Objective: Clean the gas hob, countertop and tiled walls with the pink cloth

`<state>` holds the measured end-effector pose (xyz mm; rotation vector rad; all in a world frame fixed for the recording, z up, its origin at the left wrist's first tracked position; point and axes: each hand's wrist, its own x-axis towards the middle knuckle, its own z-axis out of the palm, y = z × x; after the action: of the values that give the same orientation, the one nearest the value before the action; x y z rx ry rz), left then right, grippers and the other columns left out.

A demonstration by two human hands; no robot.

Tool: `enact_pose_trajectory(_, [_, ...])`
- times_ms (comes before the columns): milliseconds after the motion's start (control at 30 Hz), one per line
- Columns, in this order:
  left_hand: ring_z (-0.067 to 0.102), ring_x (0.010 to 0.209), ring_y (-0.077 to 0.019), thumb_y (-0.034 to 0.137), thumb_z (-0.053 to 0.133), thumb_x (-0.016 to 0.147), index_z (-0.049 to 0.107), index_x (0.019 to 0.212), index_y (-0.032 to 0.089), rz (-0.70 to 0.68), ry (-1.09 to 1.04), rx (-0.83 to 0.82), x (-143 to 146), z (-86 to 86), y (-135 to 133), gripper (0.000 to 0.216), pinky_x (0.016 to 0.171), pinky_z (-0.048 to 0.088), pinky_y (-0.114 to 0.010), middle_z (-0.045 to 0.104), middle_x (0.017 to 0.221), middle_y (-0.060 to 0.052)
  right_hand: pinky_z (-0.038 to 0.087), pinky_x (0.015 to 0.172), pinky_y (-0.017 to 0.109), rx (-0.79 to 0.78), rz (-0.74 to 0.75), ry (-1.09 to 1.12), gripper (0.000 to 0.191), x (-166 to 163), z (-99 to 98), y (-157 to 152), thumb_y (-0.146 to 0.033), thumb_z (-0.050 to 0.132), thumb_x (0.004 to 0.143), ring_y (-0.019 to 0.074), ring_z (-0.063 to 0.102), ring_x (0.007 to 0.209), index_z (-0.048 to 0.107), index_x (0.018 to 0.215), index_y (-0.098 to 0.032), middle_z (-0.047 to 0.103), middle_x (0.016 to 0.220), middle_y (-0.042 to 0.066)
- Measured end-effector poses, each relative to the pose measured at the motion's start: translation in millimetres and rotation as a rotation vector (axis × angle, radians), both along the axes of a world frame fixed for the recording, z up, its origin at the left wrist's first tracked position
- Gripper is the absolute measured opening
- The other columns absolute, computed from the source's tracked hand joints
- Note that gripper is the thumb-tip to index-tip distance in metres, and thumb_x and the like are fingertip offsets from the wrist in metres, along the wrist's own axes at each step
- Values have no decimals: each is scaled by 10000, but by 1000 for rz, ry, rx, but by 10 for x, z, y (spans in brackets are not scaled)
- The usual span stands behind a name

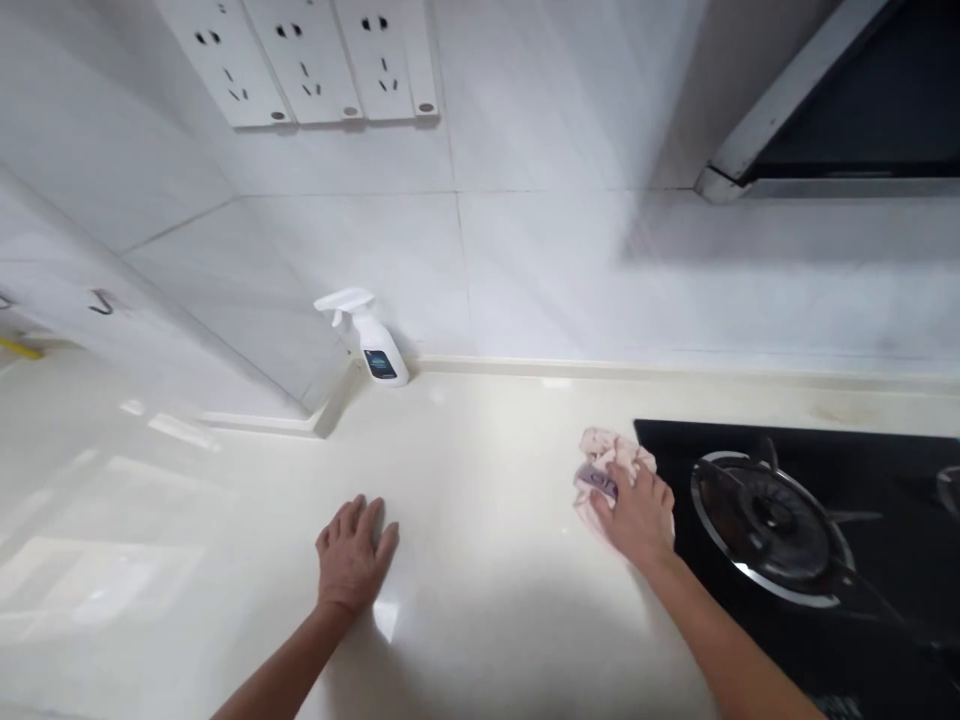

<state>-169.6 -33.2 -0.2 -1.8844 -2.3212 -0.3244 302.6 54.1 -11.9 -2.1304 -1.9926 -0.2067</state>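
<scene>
My right hand (636, 510) presses down on a crumpled pink cloth (611, 455) that lies on the cream countertop (480, 560), right beside the left edge of the black gas hob (885, 590). My left hand (352, 555) rests flat on the countertop, fingers together and pointing away from me, with nothing in it. A white spray bottle (369, 337) with a dark label stands upright against the tiled wall, well beyond both hands.
A round burner (765, 520) with a metal ring sits on the hob near my right hand. A range hood (847, 110) hangs above it. Three wall sockets (307, 60) are mounted high on the tiles. A wall corner juts out at the left.
</scene>
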Motion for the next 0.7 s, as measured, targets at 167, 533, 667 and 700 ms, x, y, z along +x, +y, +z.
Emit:
enact_pose_trajectory(167, [473, 1456, -393, 476, 476, 1010, 666, 1413, 179, -16, -11, 15, -22, -44, -24, 536, 1172, 381, -589, 578, 1542, -194, 281, 1123, 595, -56, -136, 82, 609, -622, 284, 1157, -536, 504, 985, 446, 434, 1348, 571, 1484, -192, 409, 1571, 250])
enact_pose_trajectory(533, [505, 1435, -381, 460, 540, 993, 687, 1378, 212, -41, -19, 81, -36, -131, -91, 481, 1136, 415, -584, 609, 1511, -188, 165, 1211, 584, -185, 387, 159, 624, -3014, 538, 1552, -505, 502, 1011, 455, 301, 1505, 517, 1547, -186, 320, 1690, 232])
enact_pose_trajectory(667, [518, 1423, -378, 444, 572, 982, 683, 1379, 214, -37, -22, 100, -33, -107, -100, 472, 1126, 425, -573, 621, 1497, -182, 127, 1248, 570, -221, 734, 166, 617, -3557, 598, 1259, -507, 511, 1028, 414, 239, 1555, 486, 1575, -222, 280, 1729, 184])
enact_pose_trajectory(700, [518, 1421, -378, 444, 572, 982, 680, 1381, 214, -34, -24, 99, -33, -98, -100, 473, 1127, 425, -573, 622, 1496, -180, 128, 1259, 547, -226, 805, 166, 593, -3623, 609, 1155, -505, 526, 1027, 389, 234, 1563, 506, 1560, -247, 287, 1734, 151])
